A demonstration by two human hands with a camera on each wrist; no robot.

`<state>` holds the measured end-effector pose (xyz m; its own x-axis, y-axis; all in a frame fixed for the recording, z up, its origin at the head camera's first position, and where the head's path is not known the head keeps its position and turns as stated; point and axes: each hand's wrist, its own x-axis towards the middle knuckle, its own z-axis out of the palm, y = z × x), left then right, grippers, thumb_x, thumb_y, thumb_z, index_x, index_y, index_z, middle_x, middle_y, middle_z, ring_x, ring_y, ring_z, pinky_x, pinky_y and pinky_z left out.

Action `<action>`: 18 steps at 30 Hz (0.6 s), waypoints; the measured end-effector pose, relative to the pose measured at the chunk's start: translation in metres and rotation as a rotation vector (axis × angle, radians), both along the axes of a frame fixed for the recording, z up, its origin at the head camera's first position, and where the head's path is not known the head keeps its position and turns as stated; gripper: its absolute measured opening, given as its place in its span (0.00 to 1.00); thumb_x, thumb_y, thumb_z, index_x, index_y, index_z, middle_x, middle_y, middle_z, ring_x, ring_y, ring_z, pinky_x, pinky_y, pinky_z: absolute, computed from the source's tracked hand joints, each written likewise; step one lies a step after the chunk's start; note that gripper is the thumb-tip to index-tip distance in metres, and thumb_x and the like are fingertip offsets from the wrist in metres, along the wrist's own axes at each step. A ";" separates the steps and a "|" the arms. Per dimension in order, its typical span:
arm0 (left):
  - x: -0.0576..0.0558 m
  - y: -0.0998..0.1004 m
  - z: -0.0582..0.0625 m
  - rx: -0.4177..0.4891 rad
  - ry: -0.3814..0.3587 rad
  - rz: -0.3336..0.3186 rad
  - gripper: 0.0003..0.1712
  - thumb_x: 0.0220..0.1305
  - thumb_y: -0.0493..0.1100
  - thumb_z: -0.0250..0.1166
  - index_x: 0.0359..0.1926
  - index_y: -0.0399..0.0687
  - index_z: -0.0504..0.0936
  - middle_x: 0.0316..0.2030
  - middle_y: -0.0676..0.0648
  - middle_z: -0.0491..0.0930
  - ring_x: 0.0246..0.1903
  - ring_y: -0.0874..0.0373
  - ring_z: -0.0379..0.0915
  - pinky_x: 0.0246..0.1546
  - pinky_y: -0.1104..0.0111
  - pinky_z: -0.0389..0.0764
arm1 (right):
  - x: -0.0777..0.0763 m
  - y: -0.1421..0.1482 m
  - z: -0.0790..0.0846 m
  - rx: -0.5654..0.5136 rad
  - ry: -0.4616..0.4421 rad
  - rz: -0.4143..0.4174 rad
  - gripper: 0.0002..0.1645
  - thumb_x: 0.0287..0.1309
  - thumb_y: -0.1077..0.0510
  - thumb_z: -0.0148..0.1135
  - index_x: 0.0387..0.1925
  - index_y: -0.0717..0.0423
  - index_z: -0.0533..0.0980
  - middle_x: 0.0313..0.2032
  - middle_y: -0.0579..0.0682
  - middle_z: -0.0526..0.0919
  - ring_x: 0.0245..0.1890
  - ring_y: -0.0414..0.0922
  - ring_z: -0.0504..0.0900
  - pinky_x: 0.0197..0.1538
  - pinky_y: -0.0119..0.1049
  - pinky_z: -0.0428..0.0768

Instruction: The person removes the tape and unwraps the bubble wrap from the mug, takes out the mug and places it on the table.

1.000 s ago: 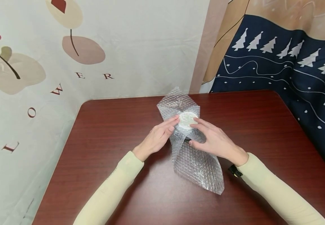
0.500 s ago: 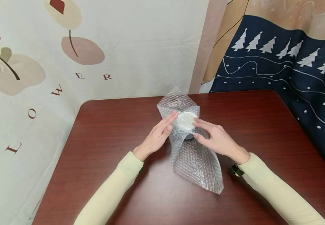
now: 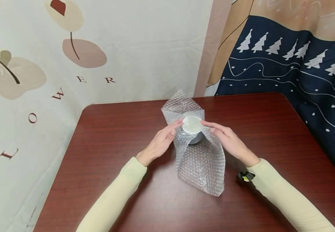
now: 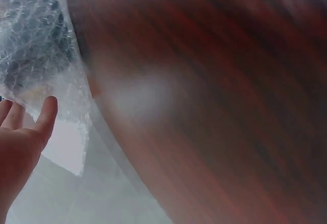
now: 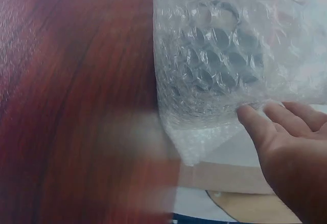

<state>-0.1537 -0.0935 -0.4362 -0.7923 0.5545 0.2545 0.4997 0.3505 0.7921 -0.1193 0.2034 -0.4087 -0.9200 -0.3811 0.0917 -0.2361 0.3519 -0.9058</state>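
Observation:
A round container with a whitish disc top [image 3: 192, 125] and a dark grey side [image 3: 197, 139] stands on the table, partly wrapped in bubble wrap [image 3: 200, 169]. One pointed end of the wrap lies toward the back, the other toward the front. My left hand [image 3: 161, 141] rests its straight fingers against the wrap on the container's left. On the right, my right hand [image 3: 229, 140] touches the wrap beside the top with extended fingers. Through the bubbles in the right wrist view, the container's grey side [image 5: 225, 60] shows dimly.
The reddish-brown wooden table [image 3: 103, 135] has rounded back corners. A pale cloth [image 3: 144, 58] with flower prints hangs behind it, and a navy cloth [image 3: 277, 71] with white trees hangs at the right. A small black device [image 3: 245, 176] sits by the right cuff.
My right hand has moved rightward off the container's top and front to its right side. More of the grey side shows, and the wrap's front end has shifted slightly left. The left hand stays nearly still.

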 end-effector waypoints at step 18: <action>-0.001 -0.001 0.003 -0.033 0.050 -0.021 0.57 0.70 0.79 0.29 0.71 0.41 0.75 0.76 0.48 0.64 0.75 0.56 0.60 0.74 0.62 0.61 | 0.011 0.038 -0.004 0.184 0.202 -0.404 0.15 0.76 0.53 0.57 0.49 0.57 0.85 0.50 0.56 0.88 0.42 0.33 0.81 0.43 0.19 0.75</action>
<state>-0.1545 -0.0947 -0.4329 -0.7671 0.5799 0.2745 0.5458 0.3650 0.7543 -0.1085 0.2409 -0.4129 -0.9685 -0.0233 0.2481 -0.2117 0.6016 -0.7702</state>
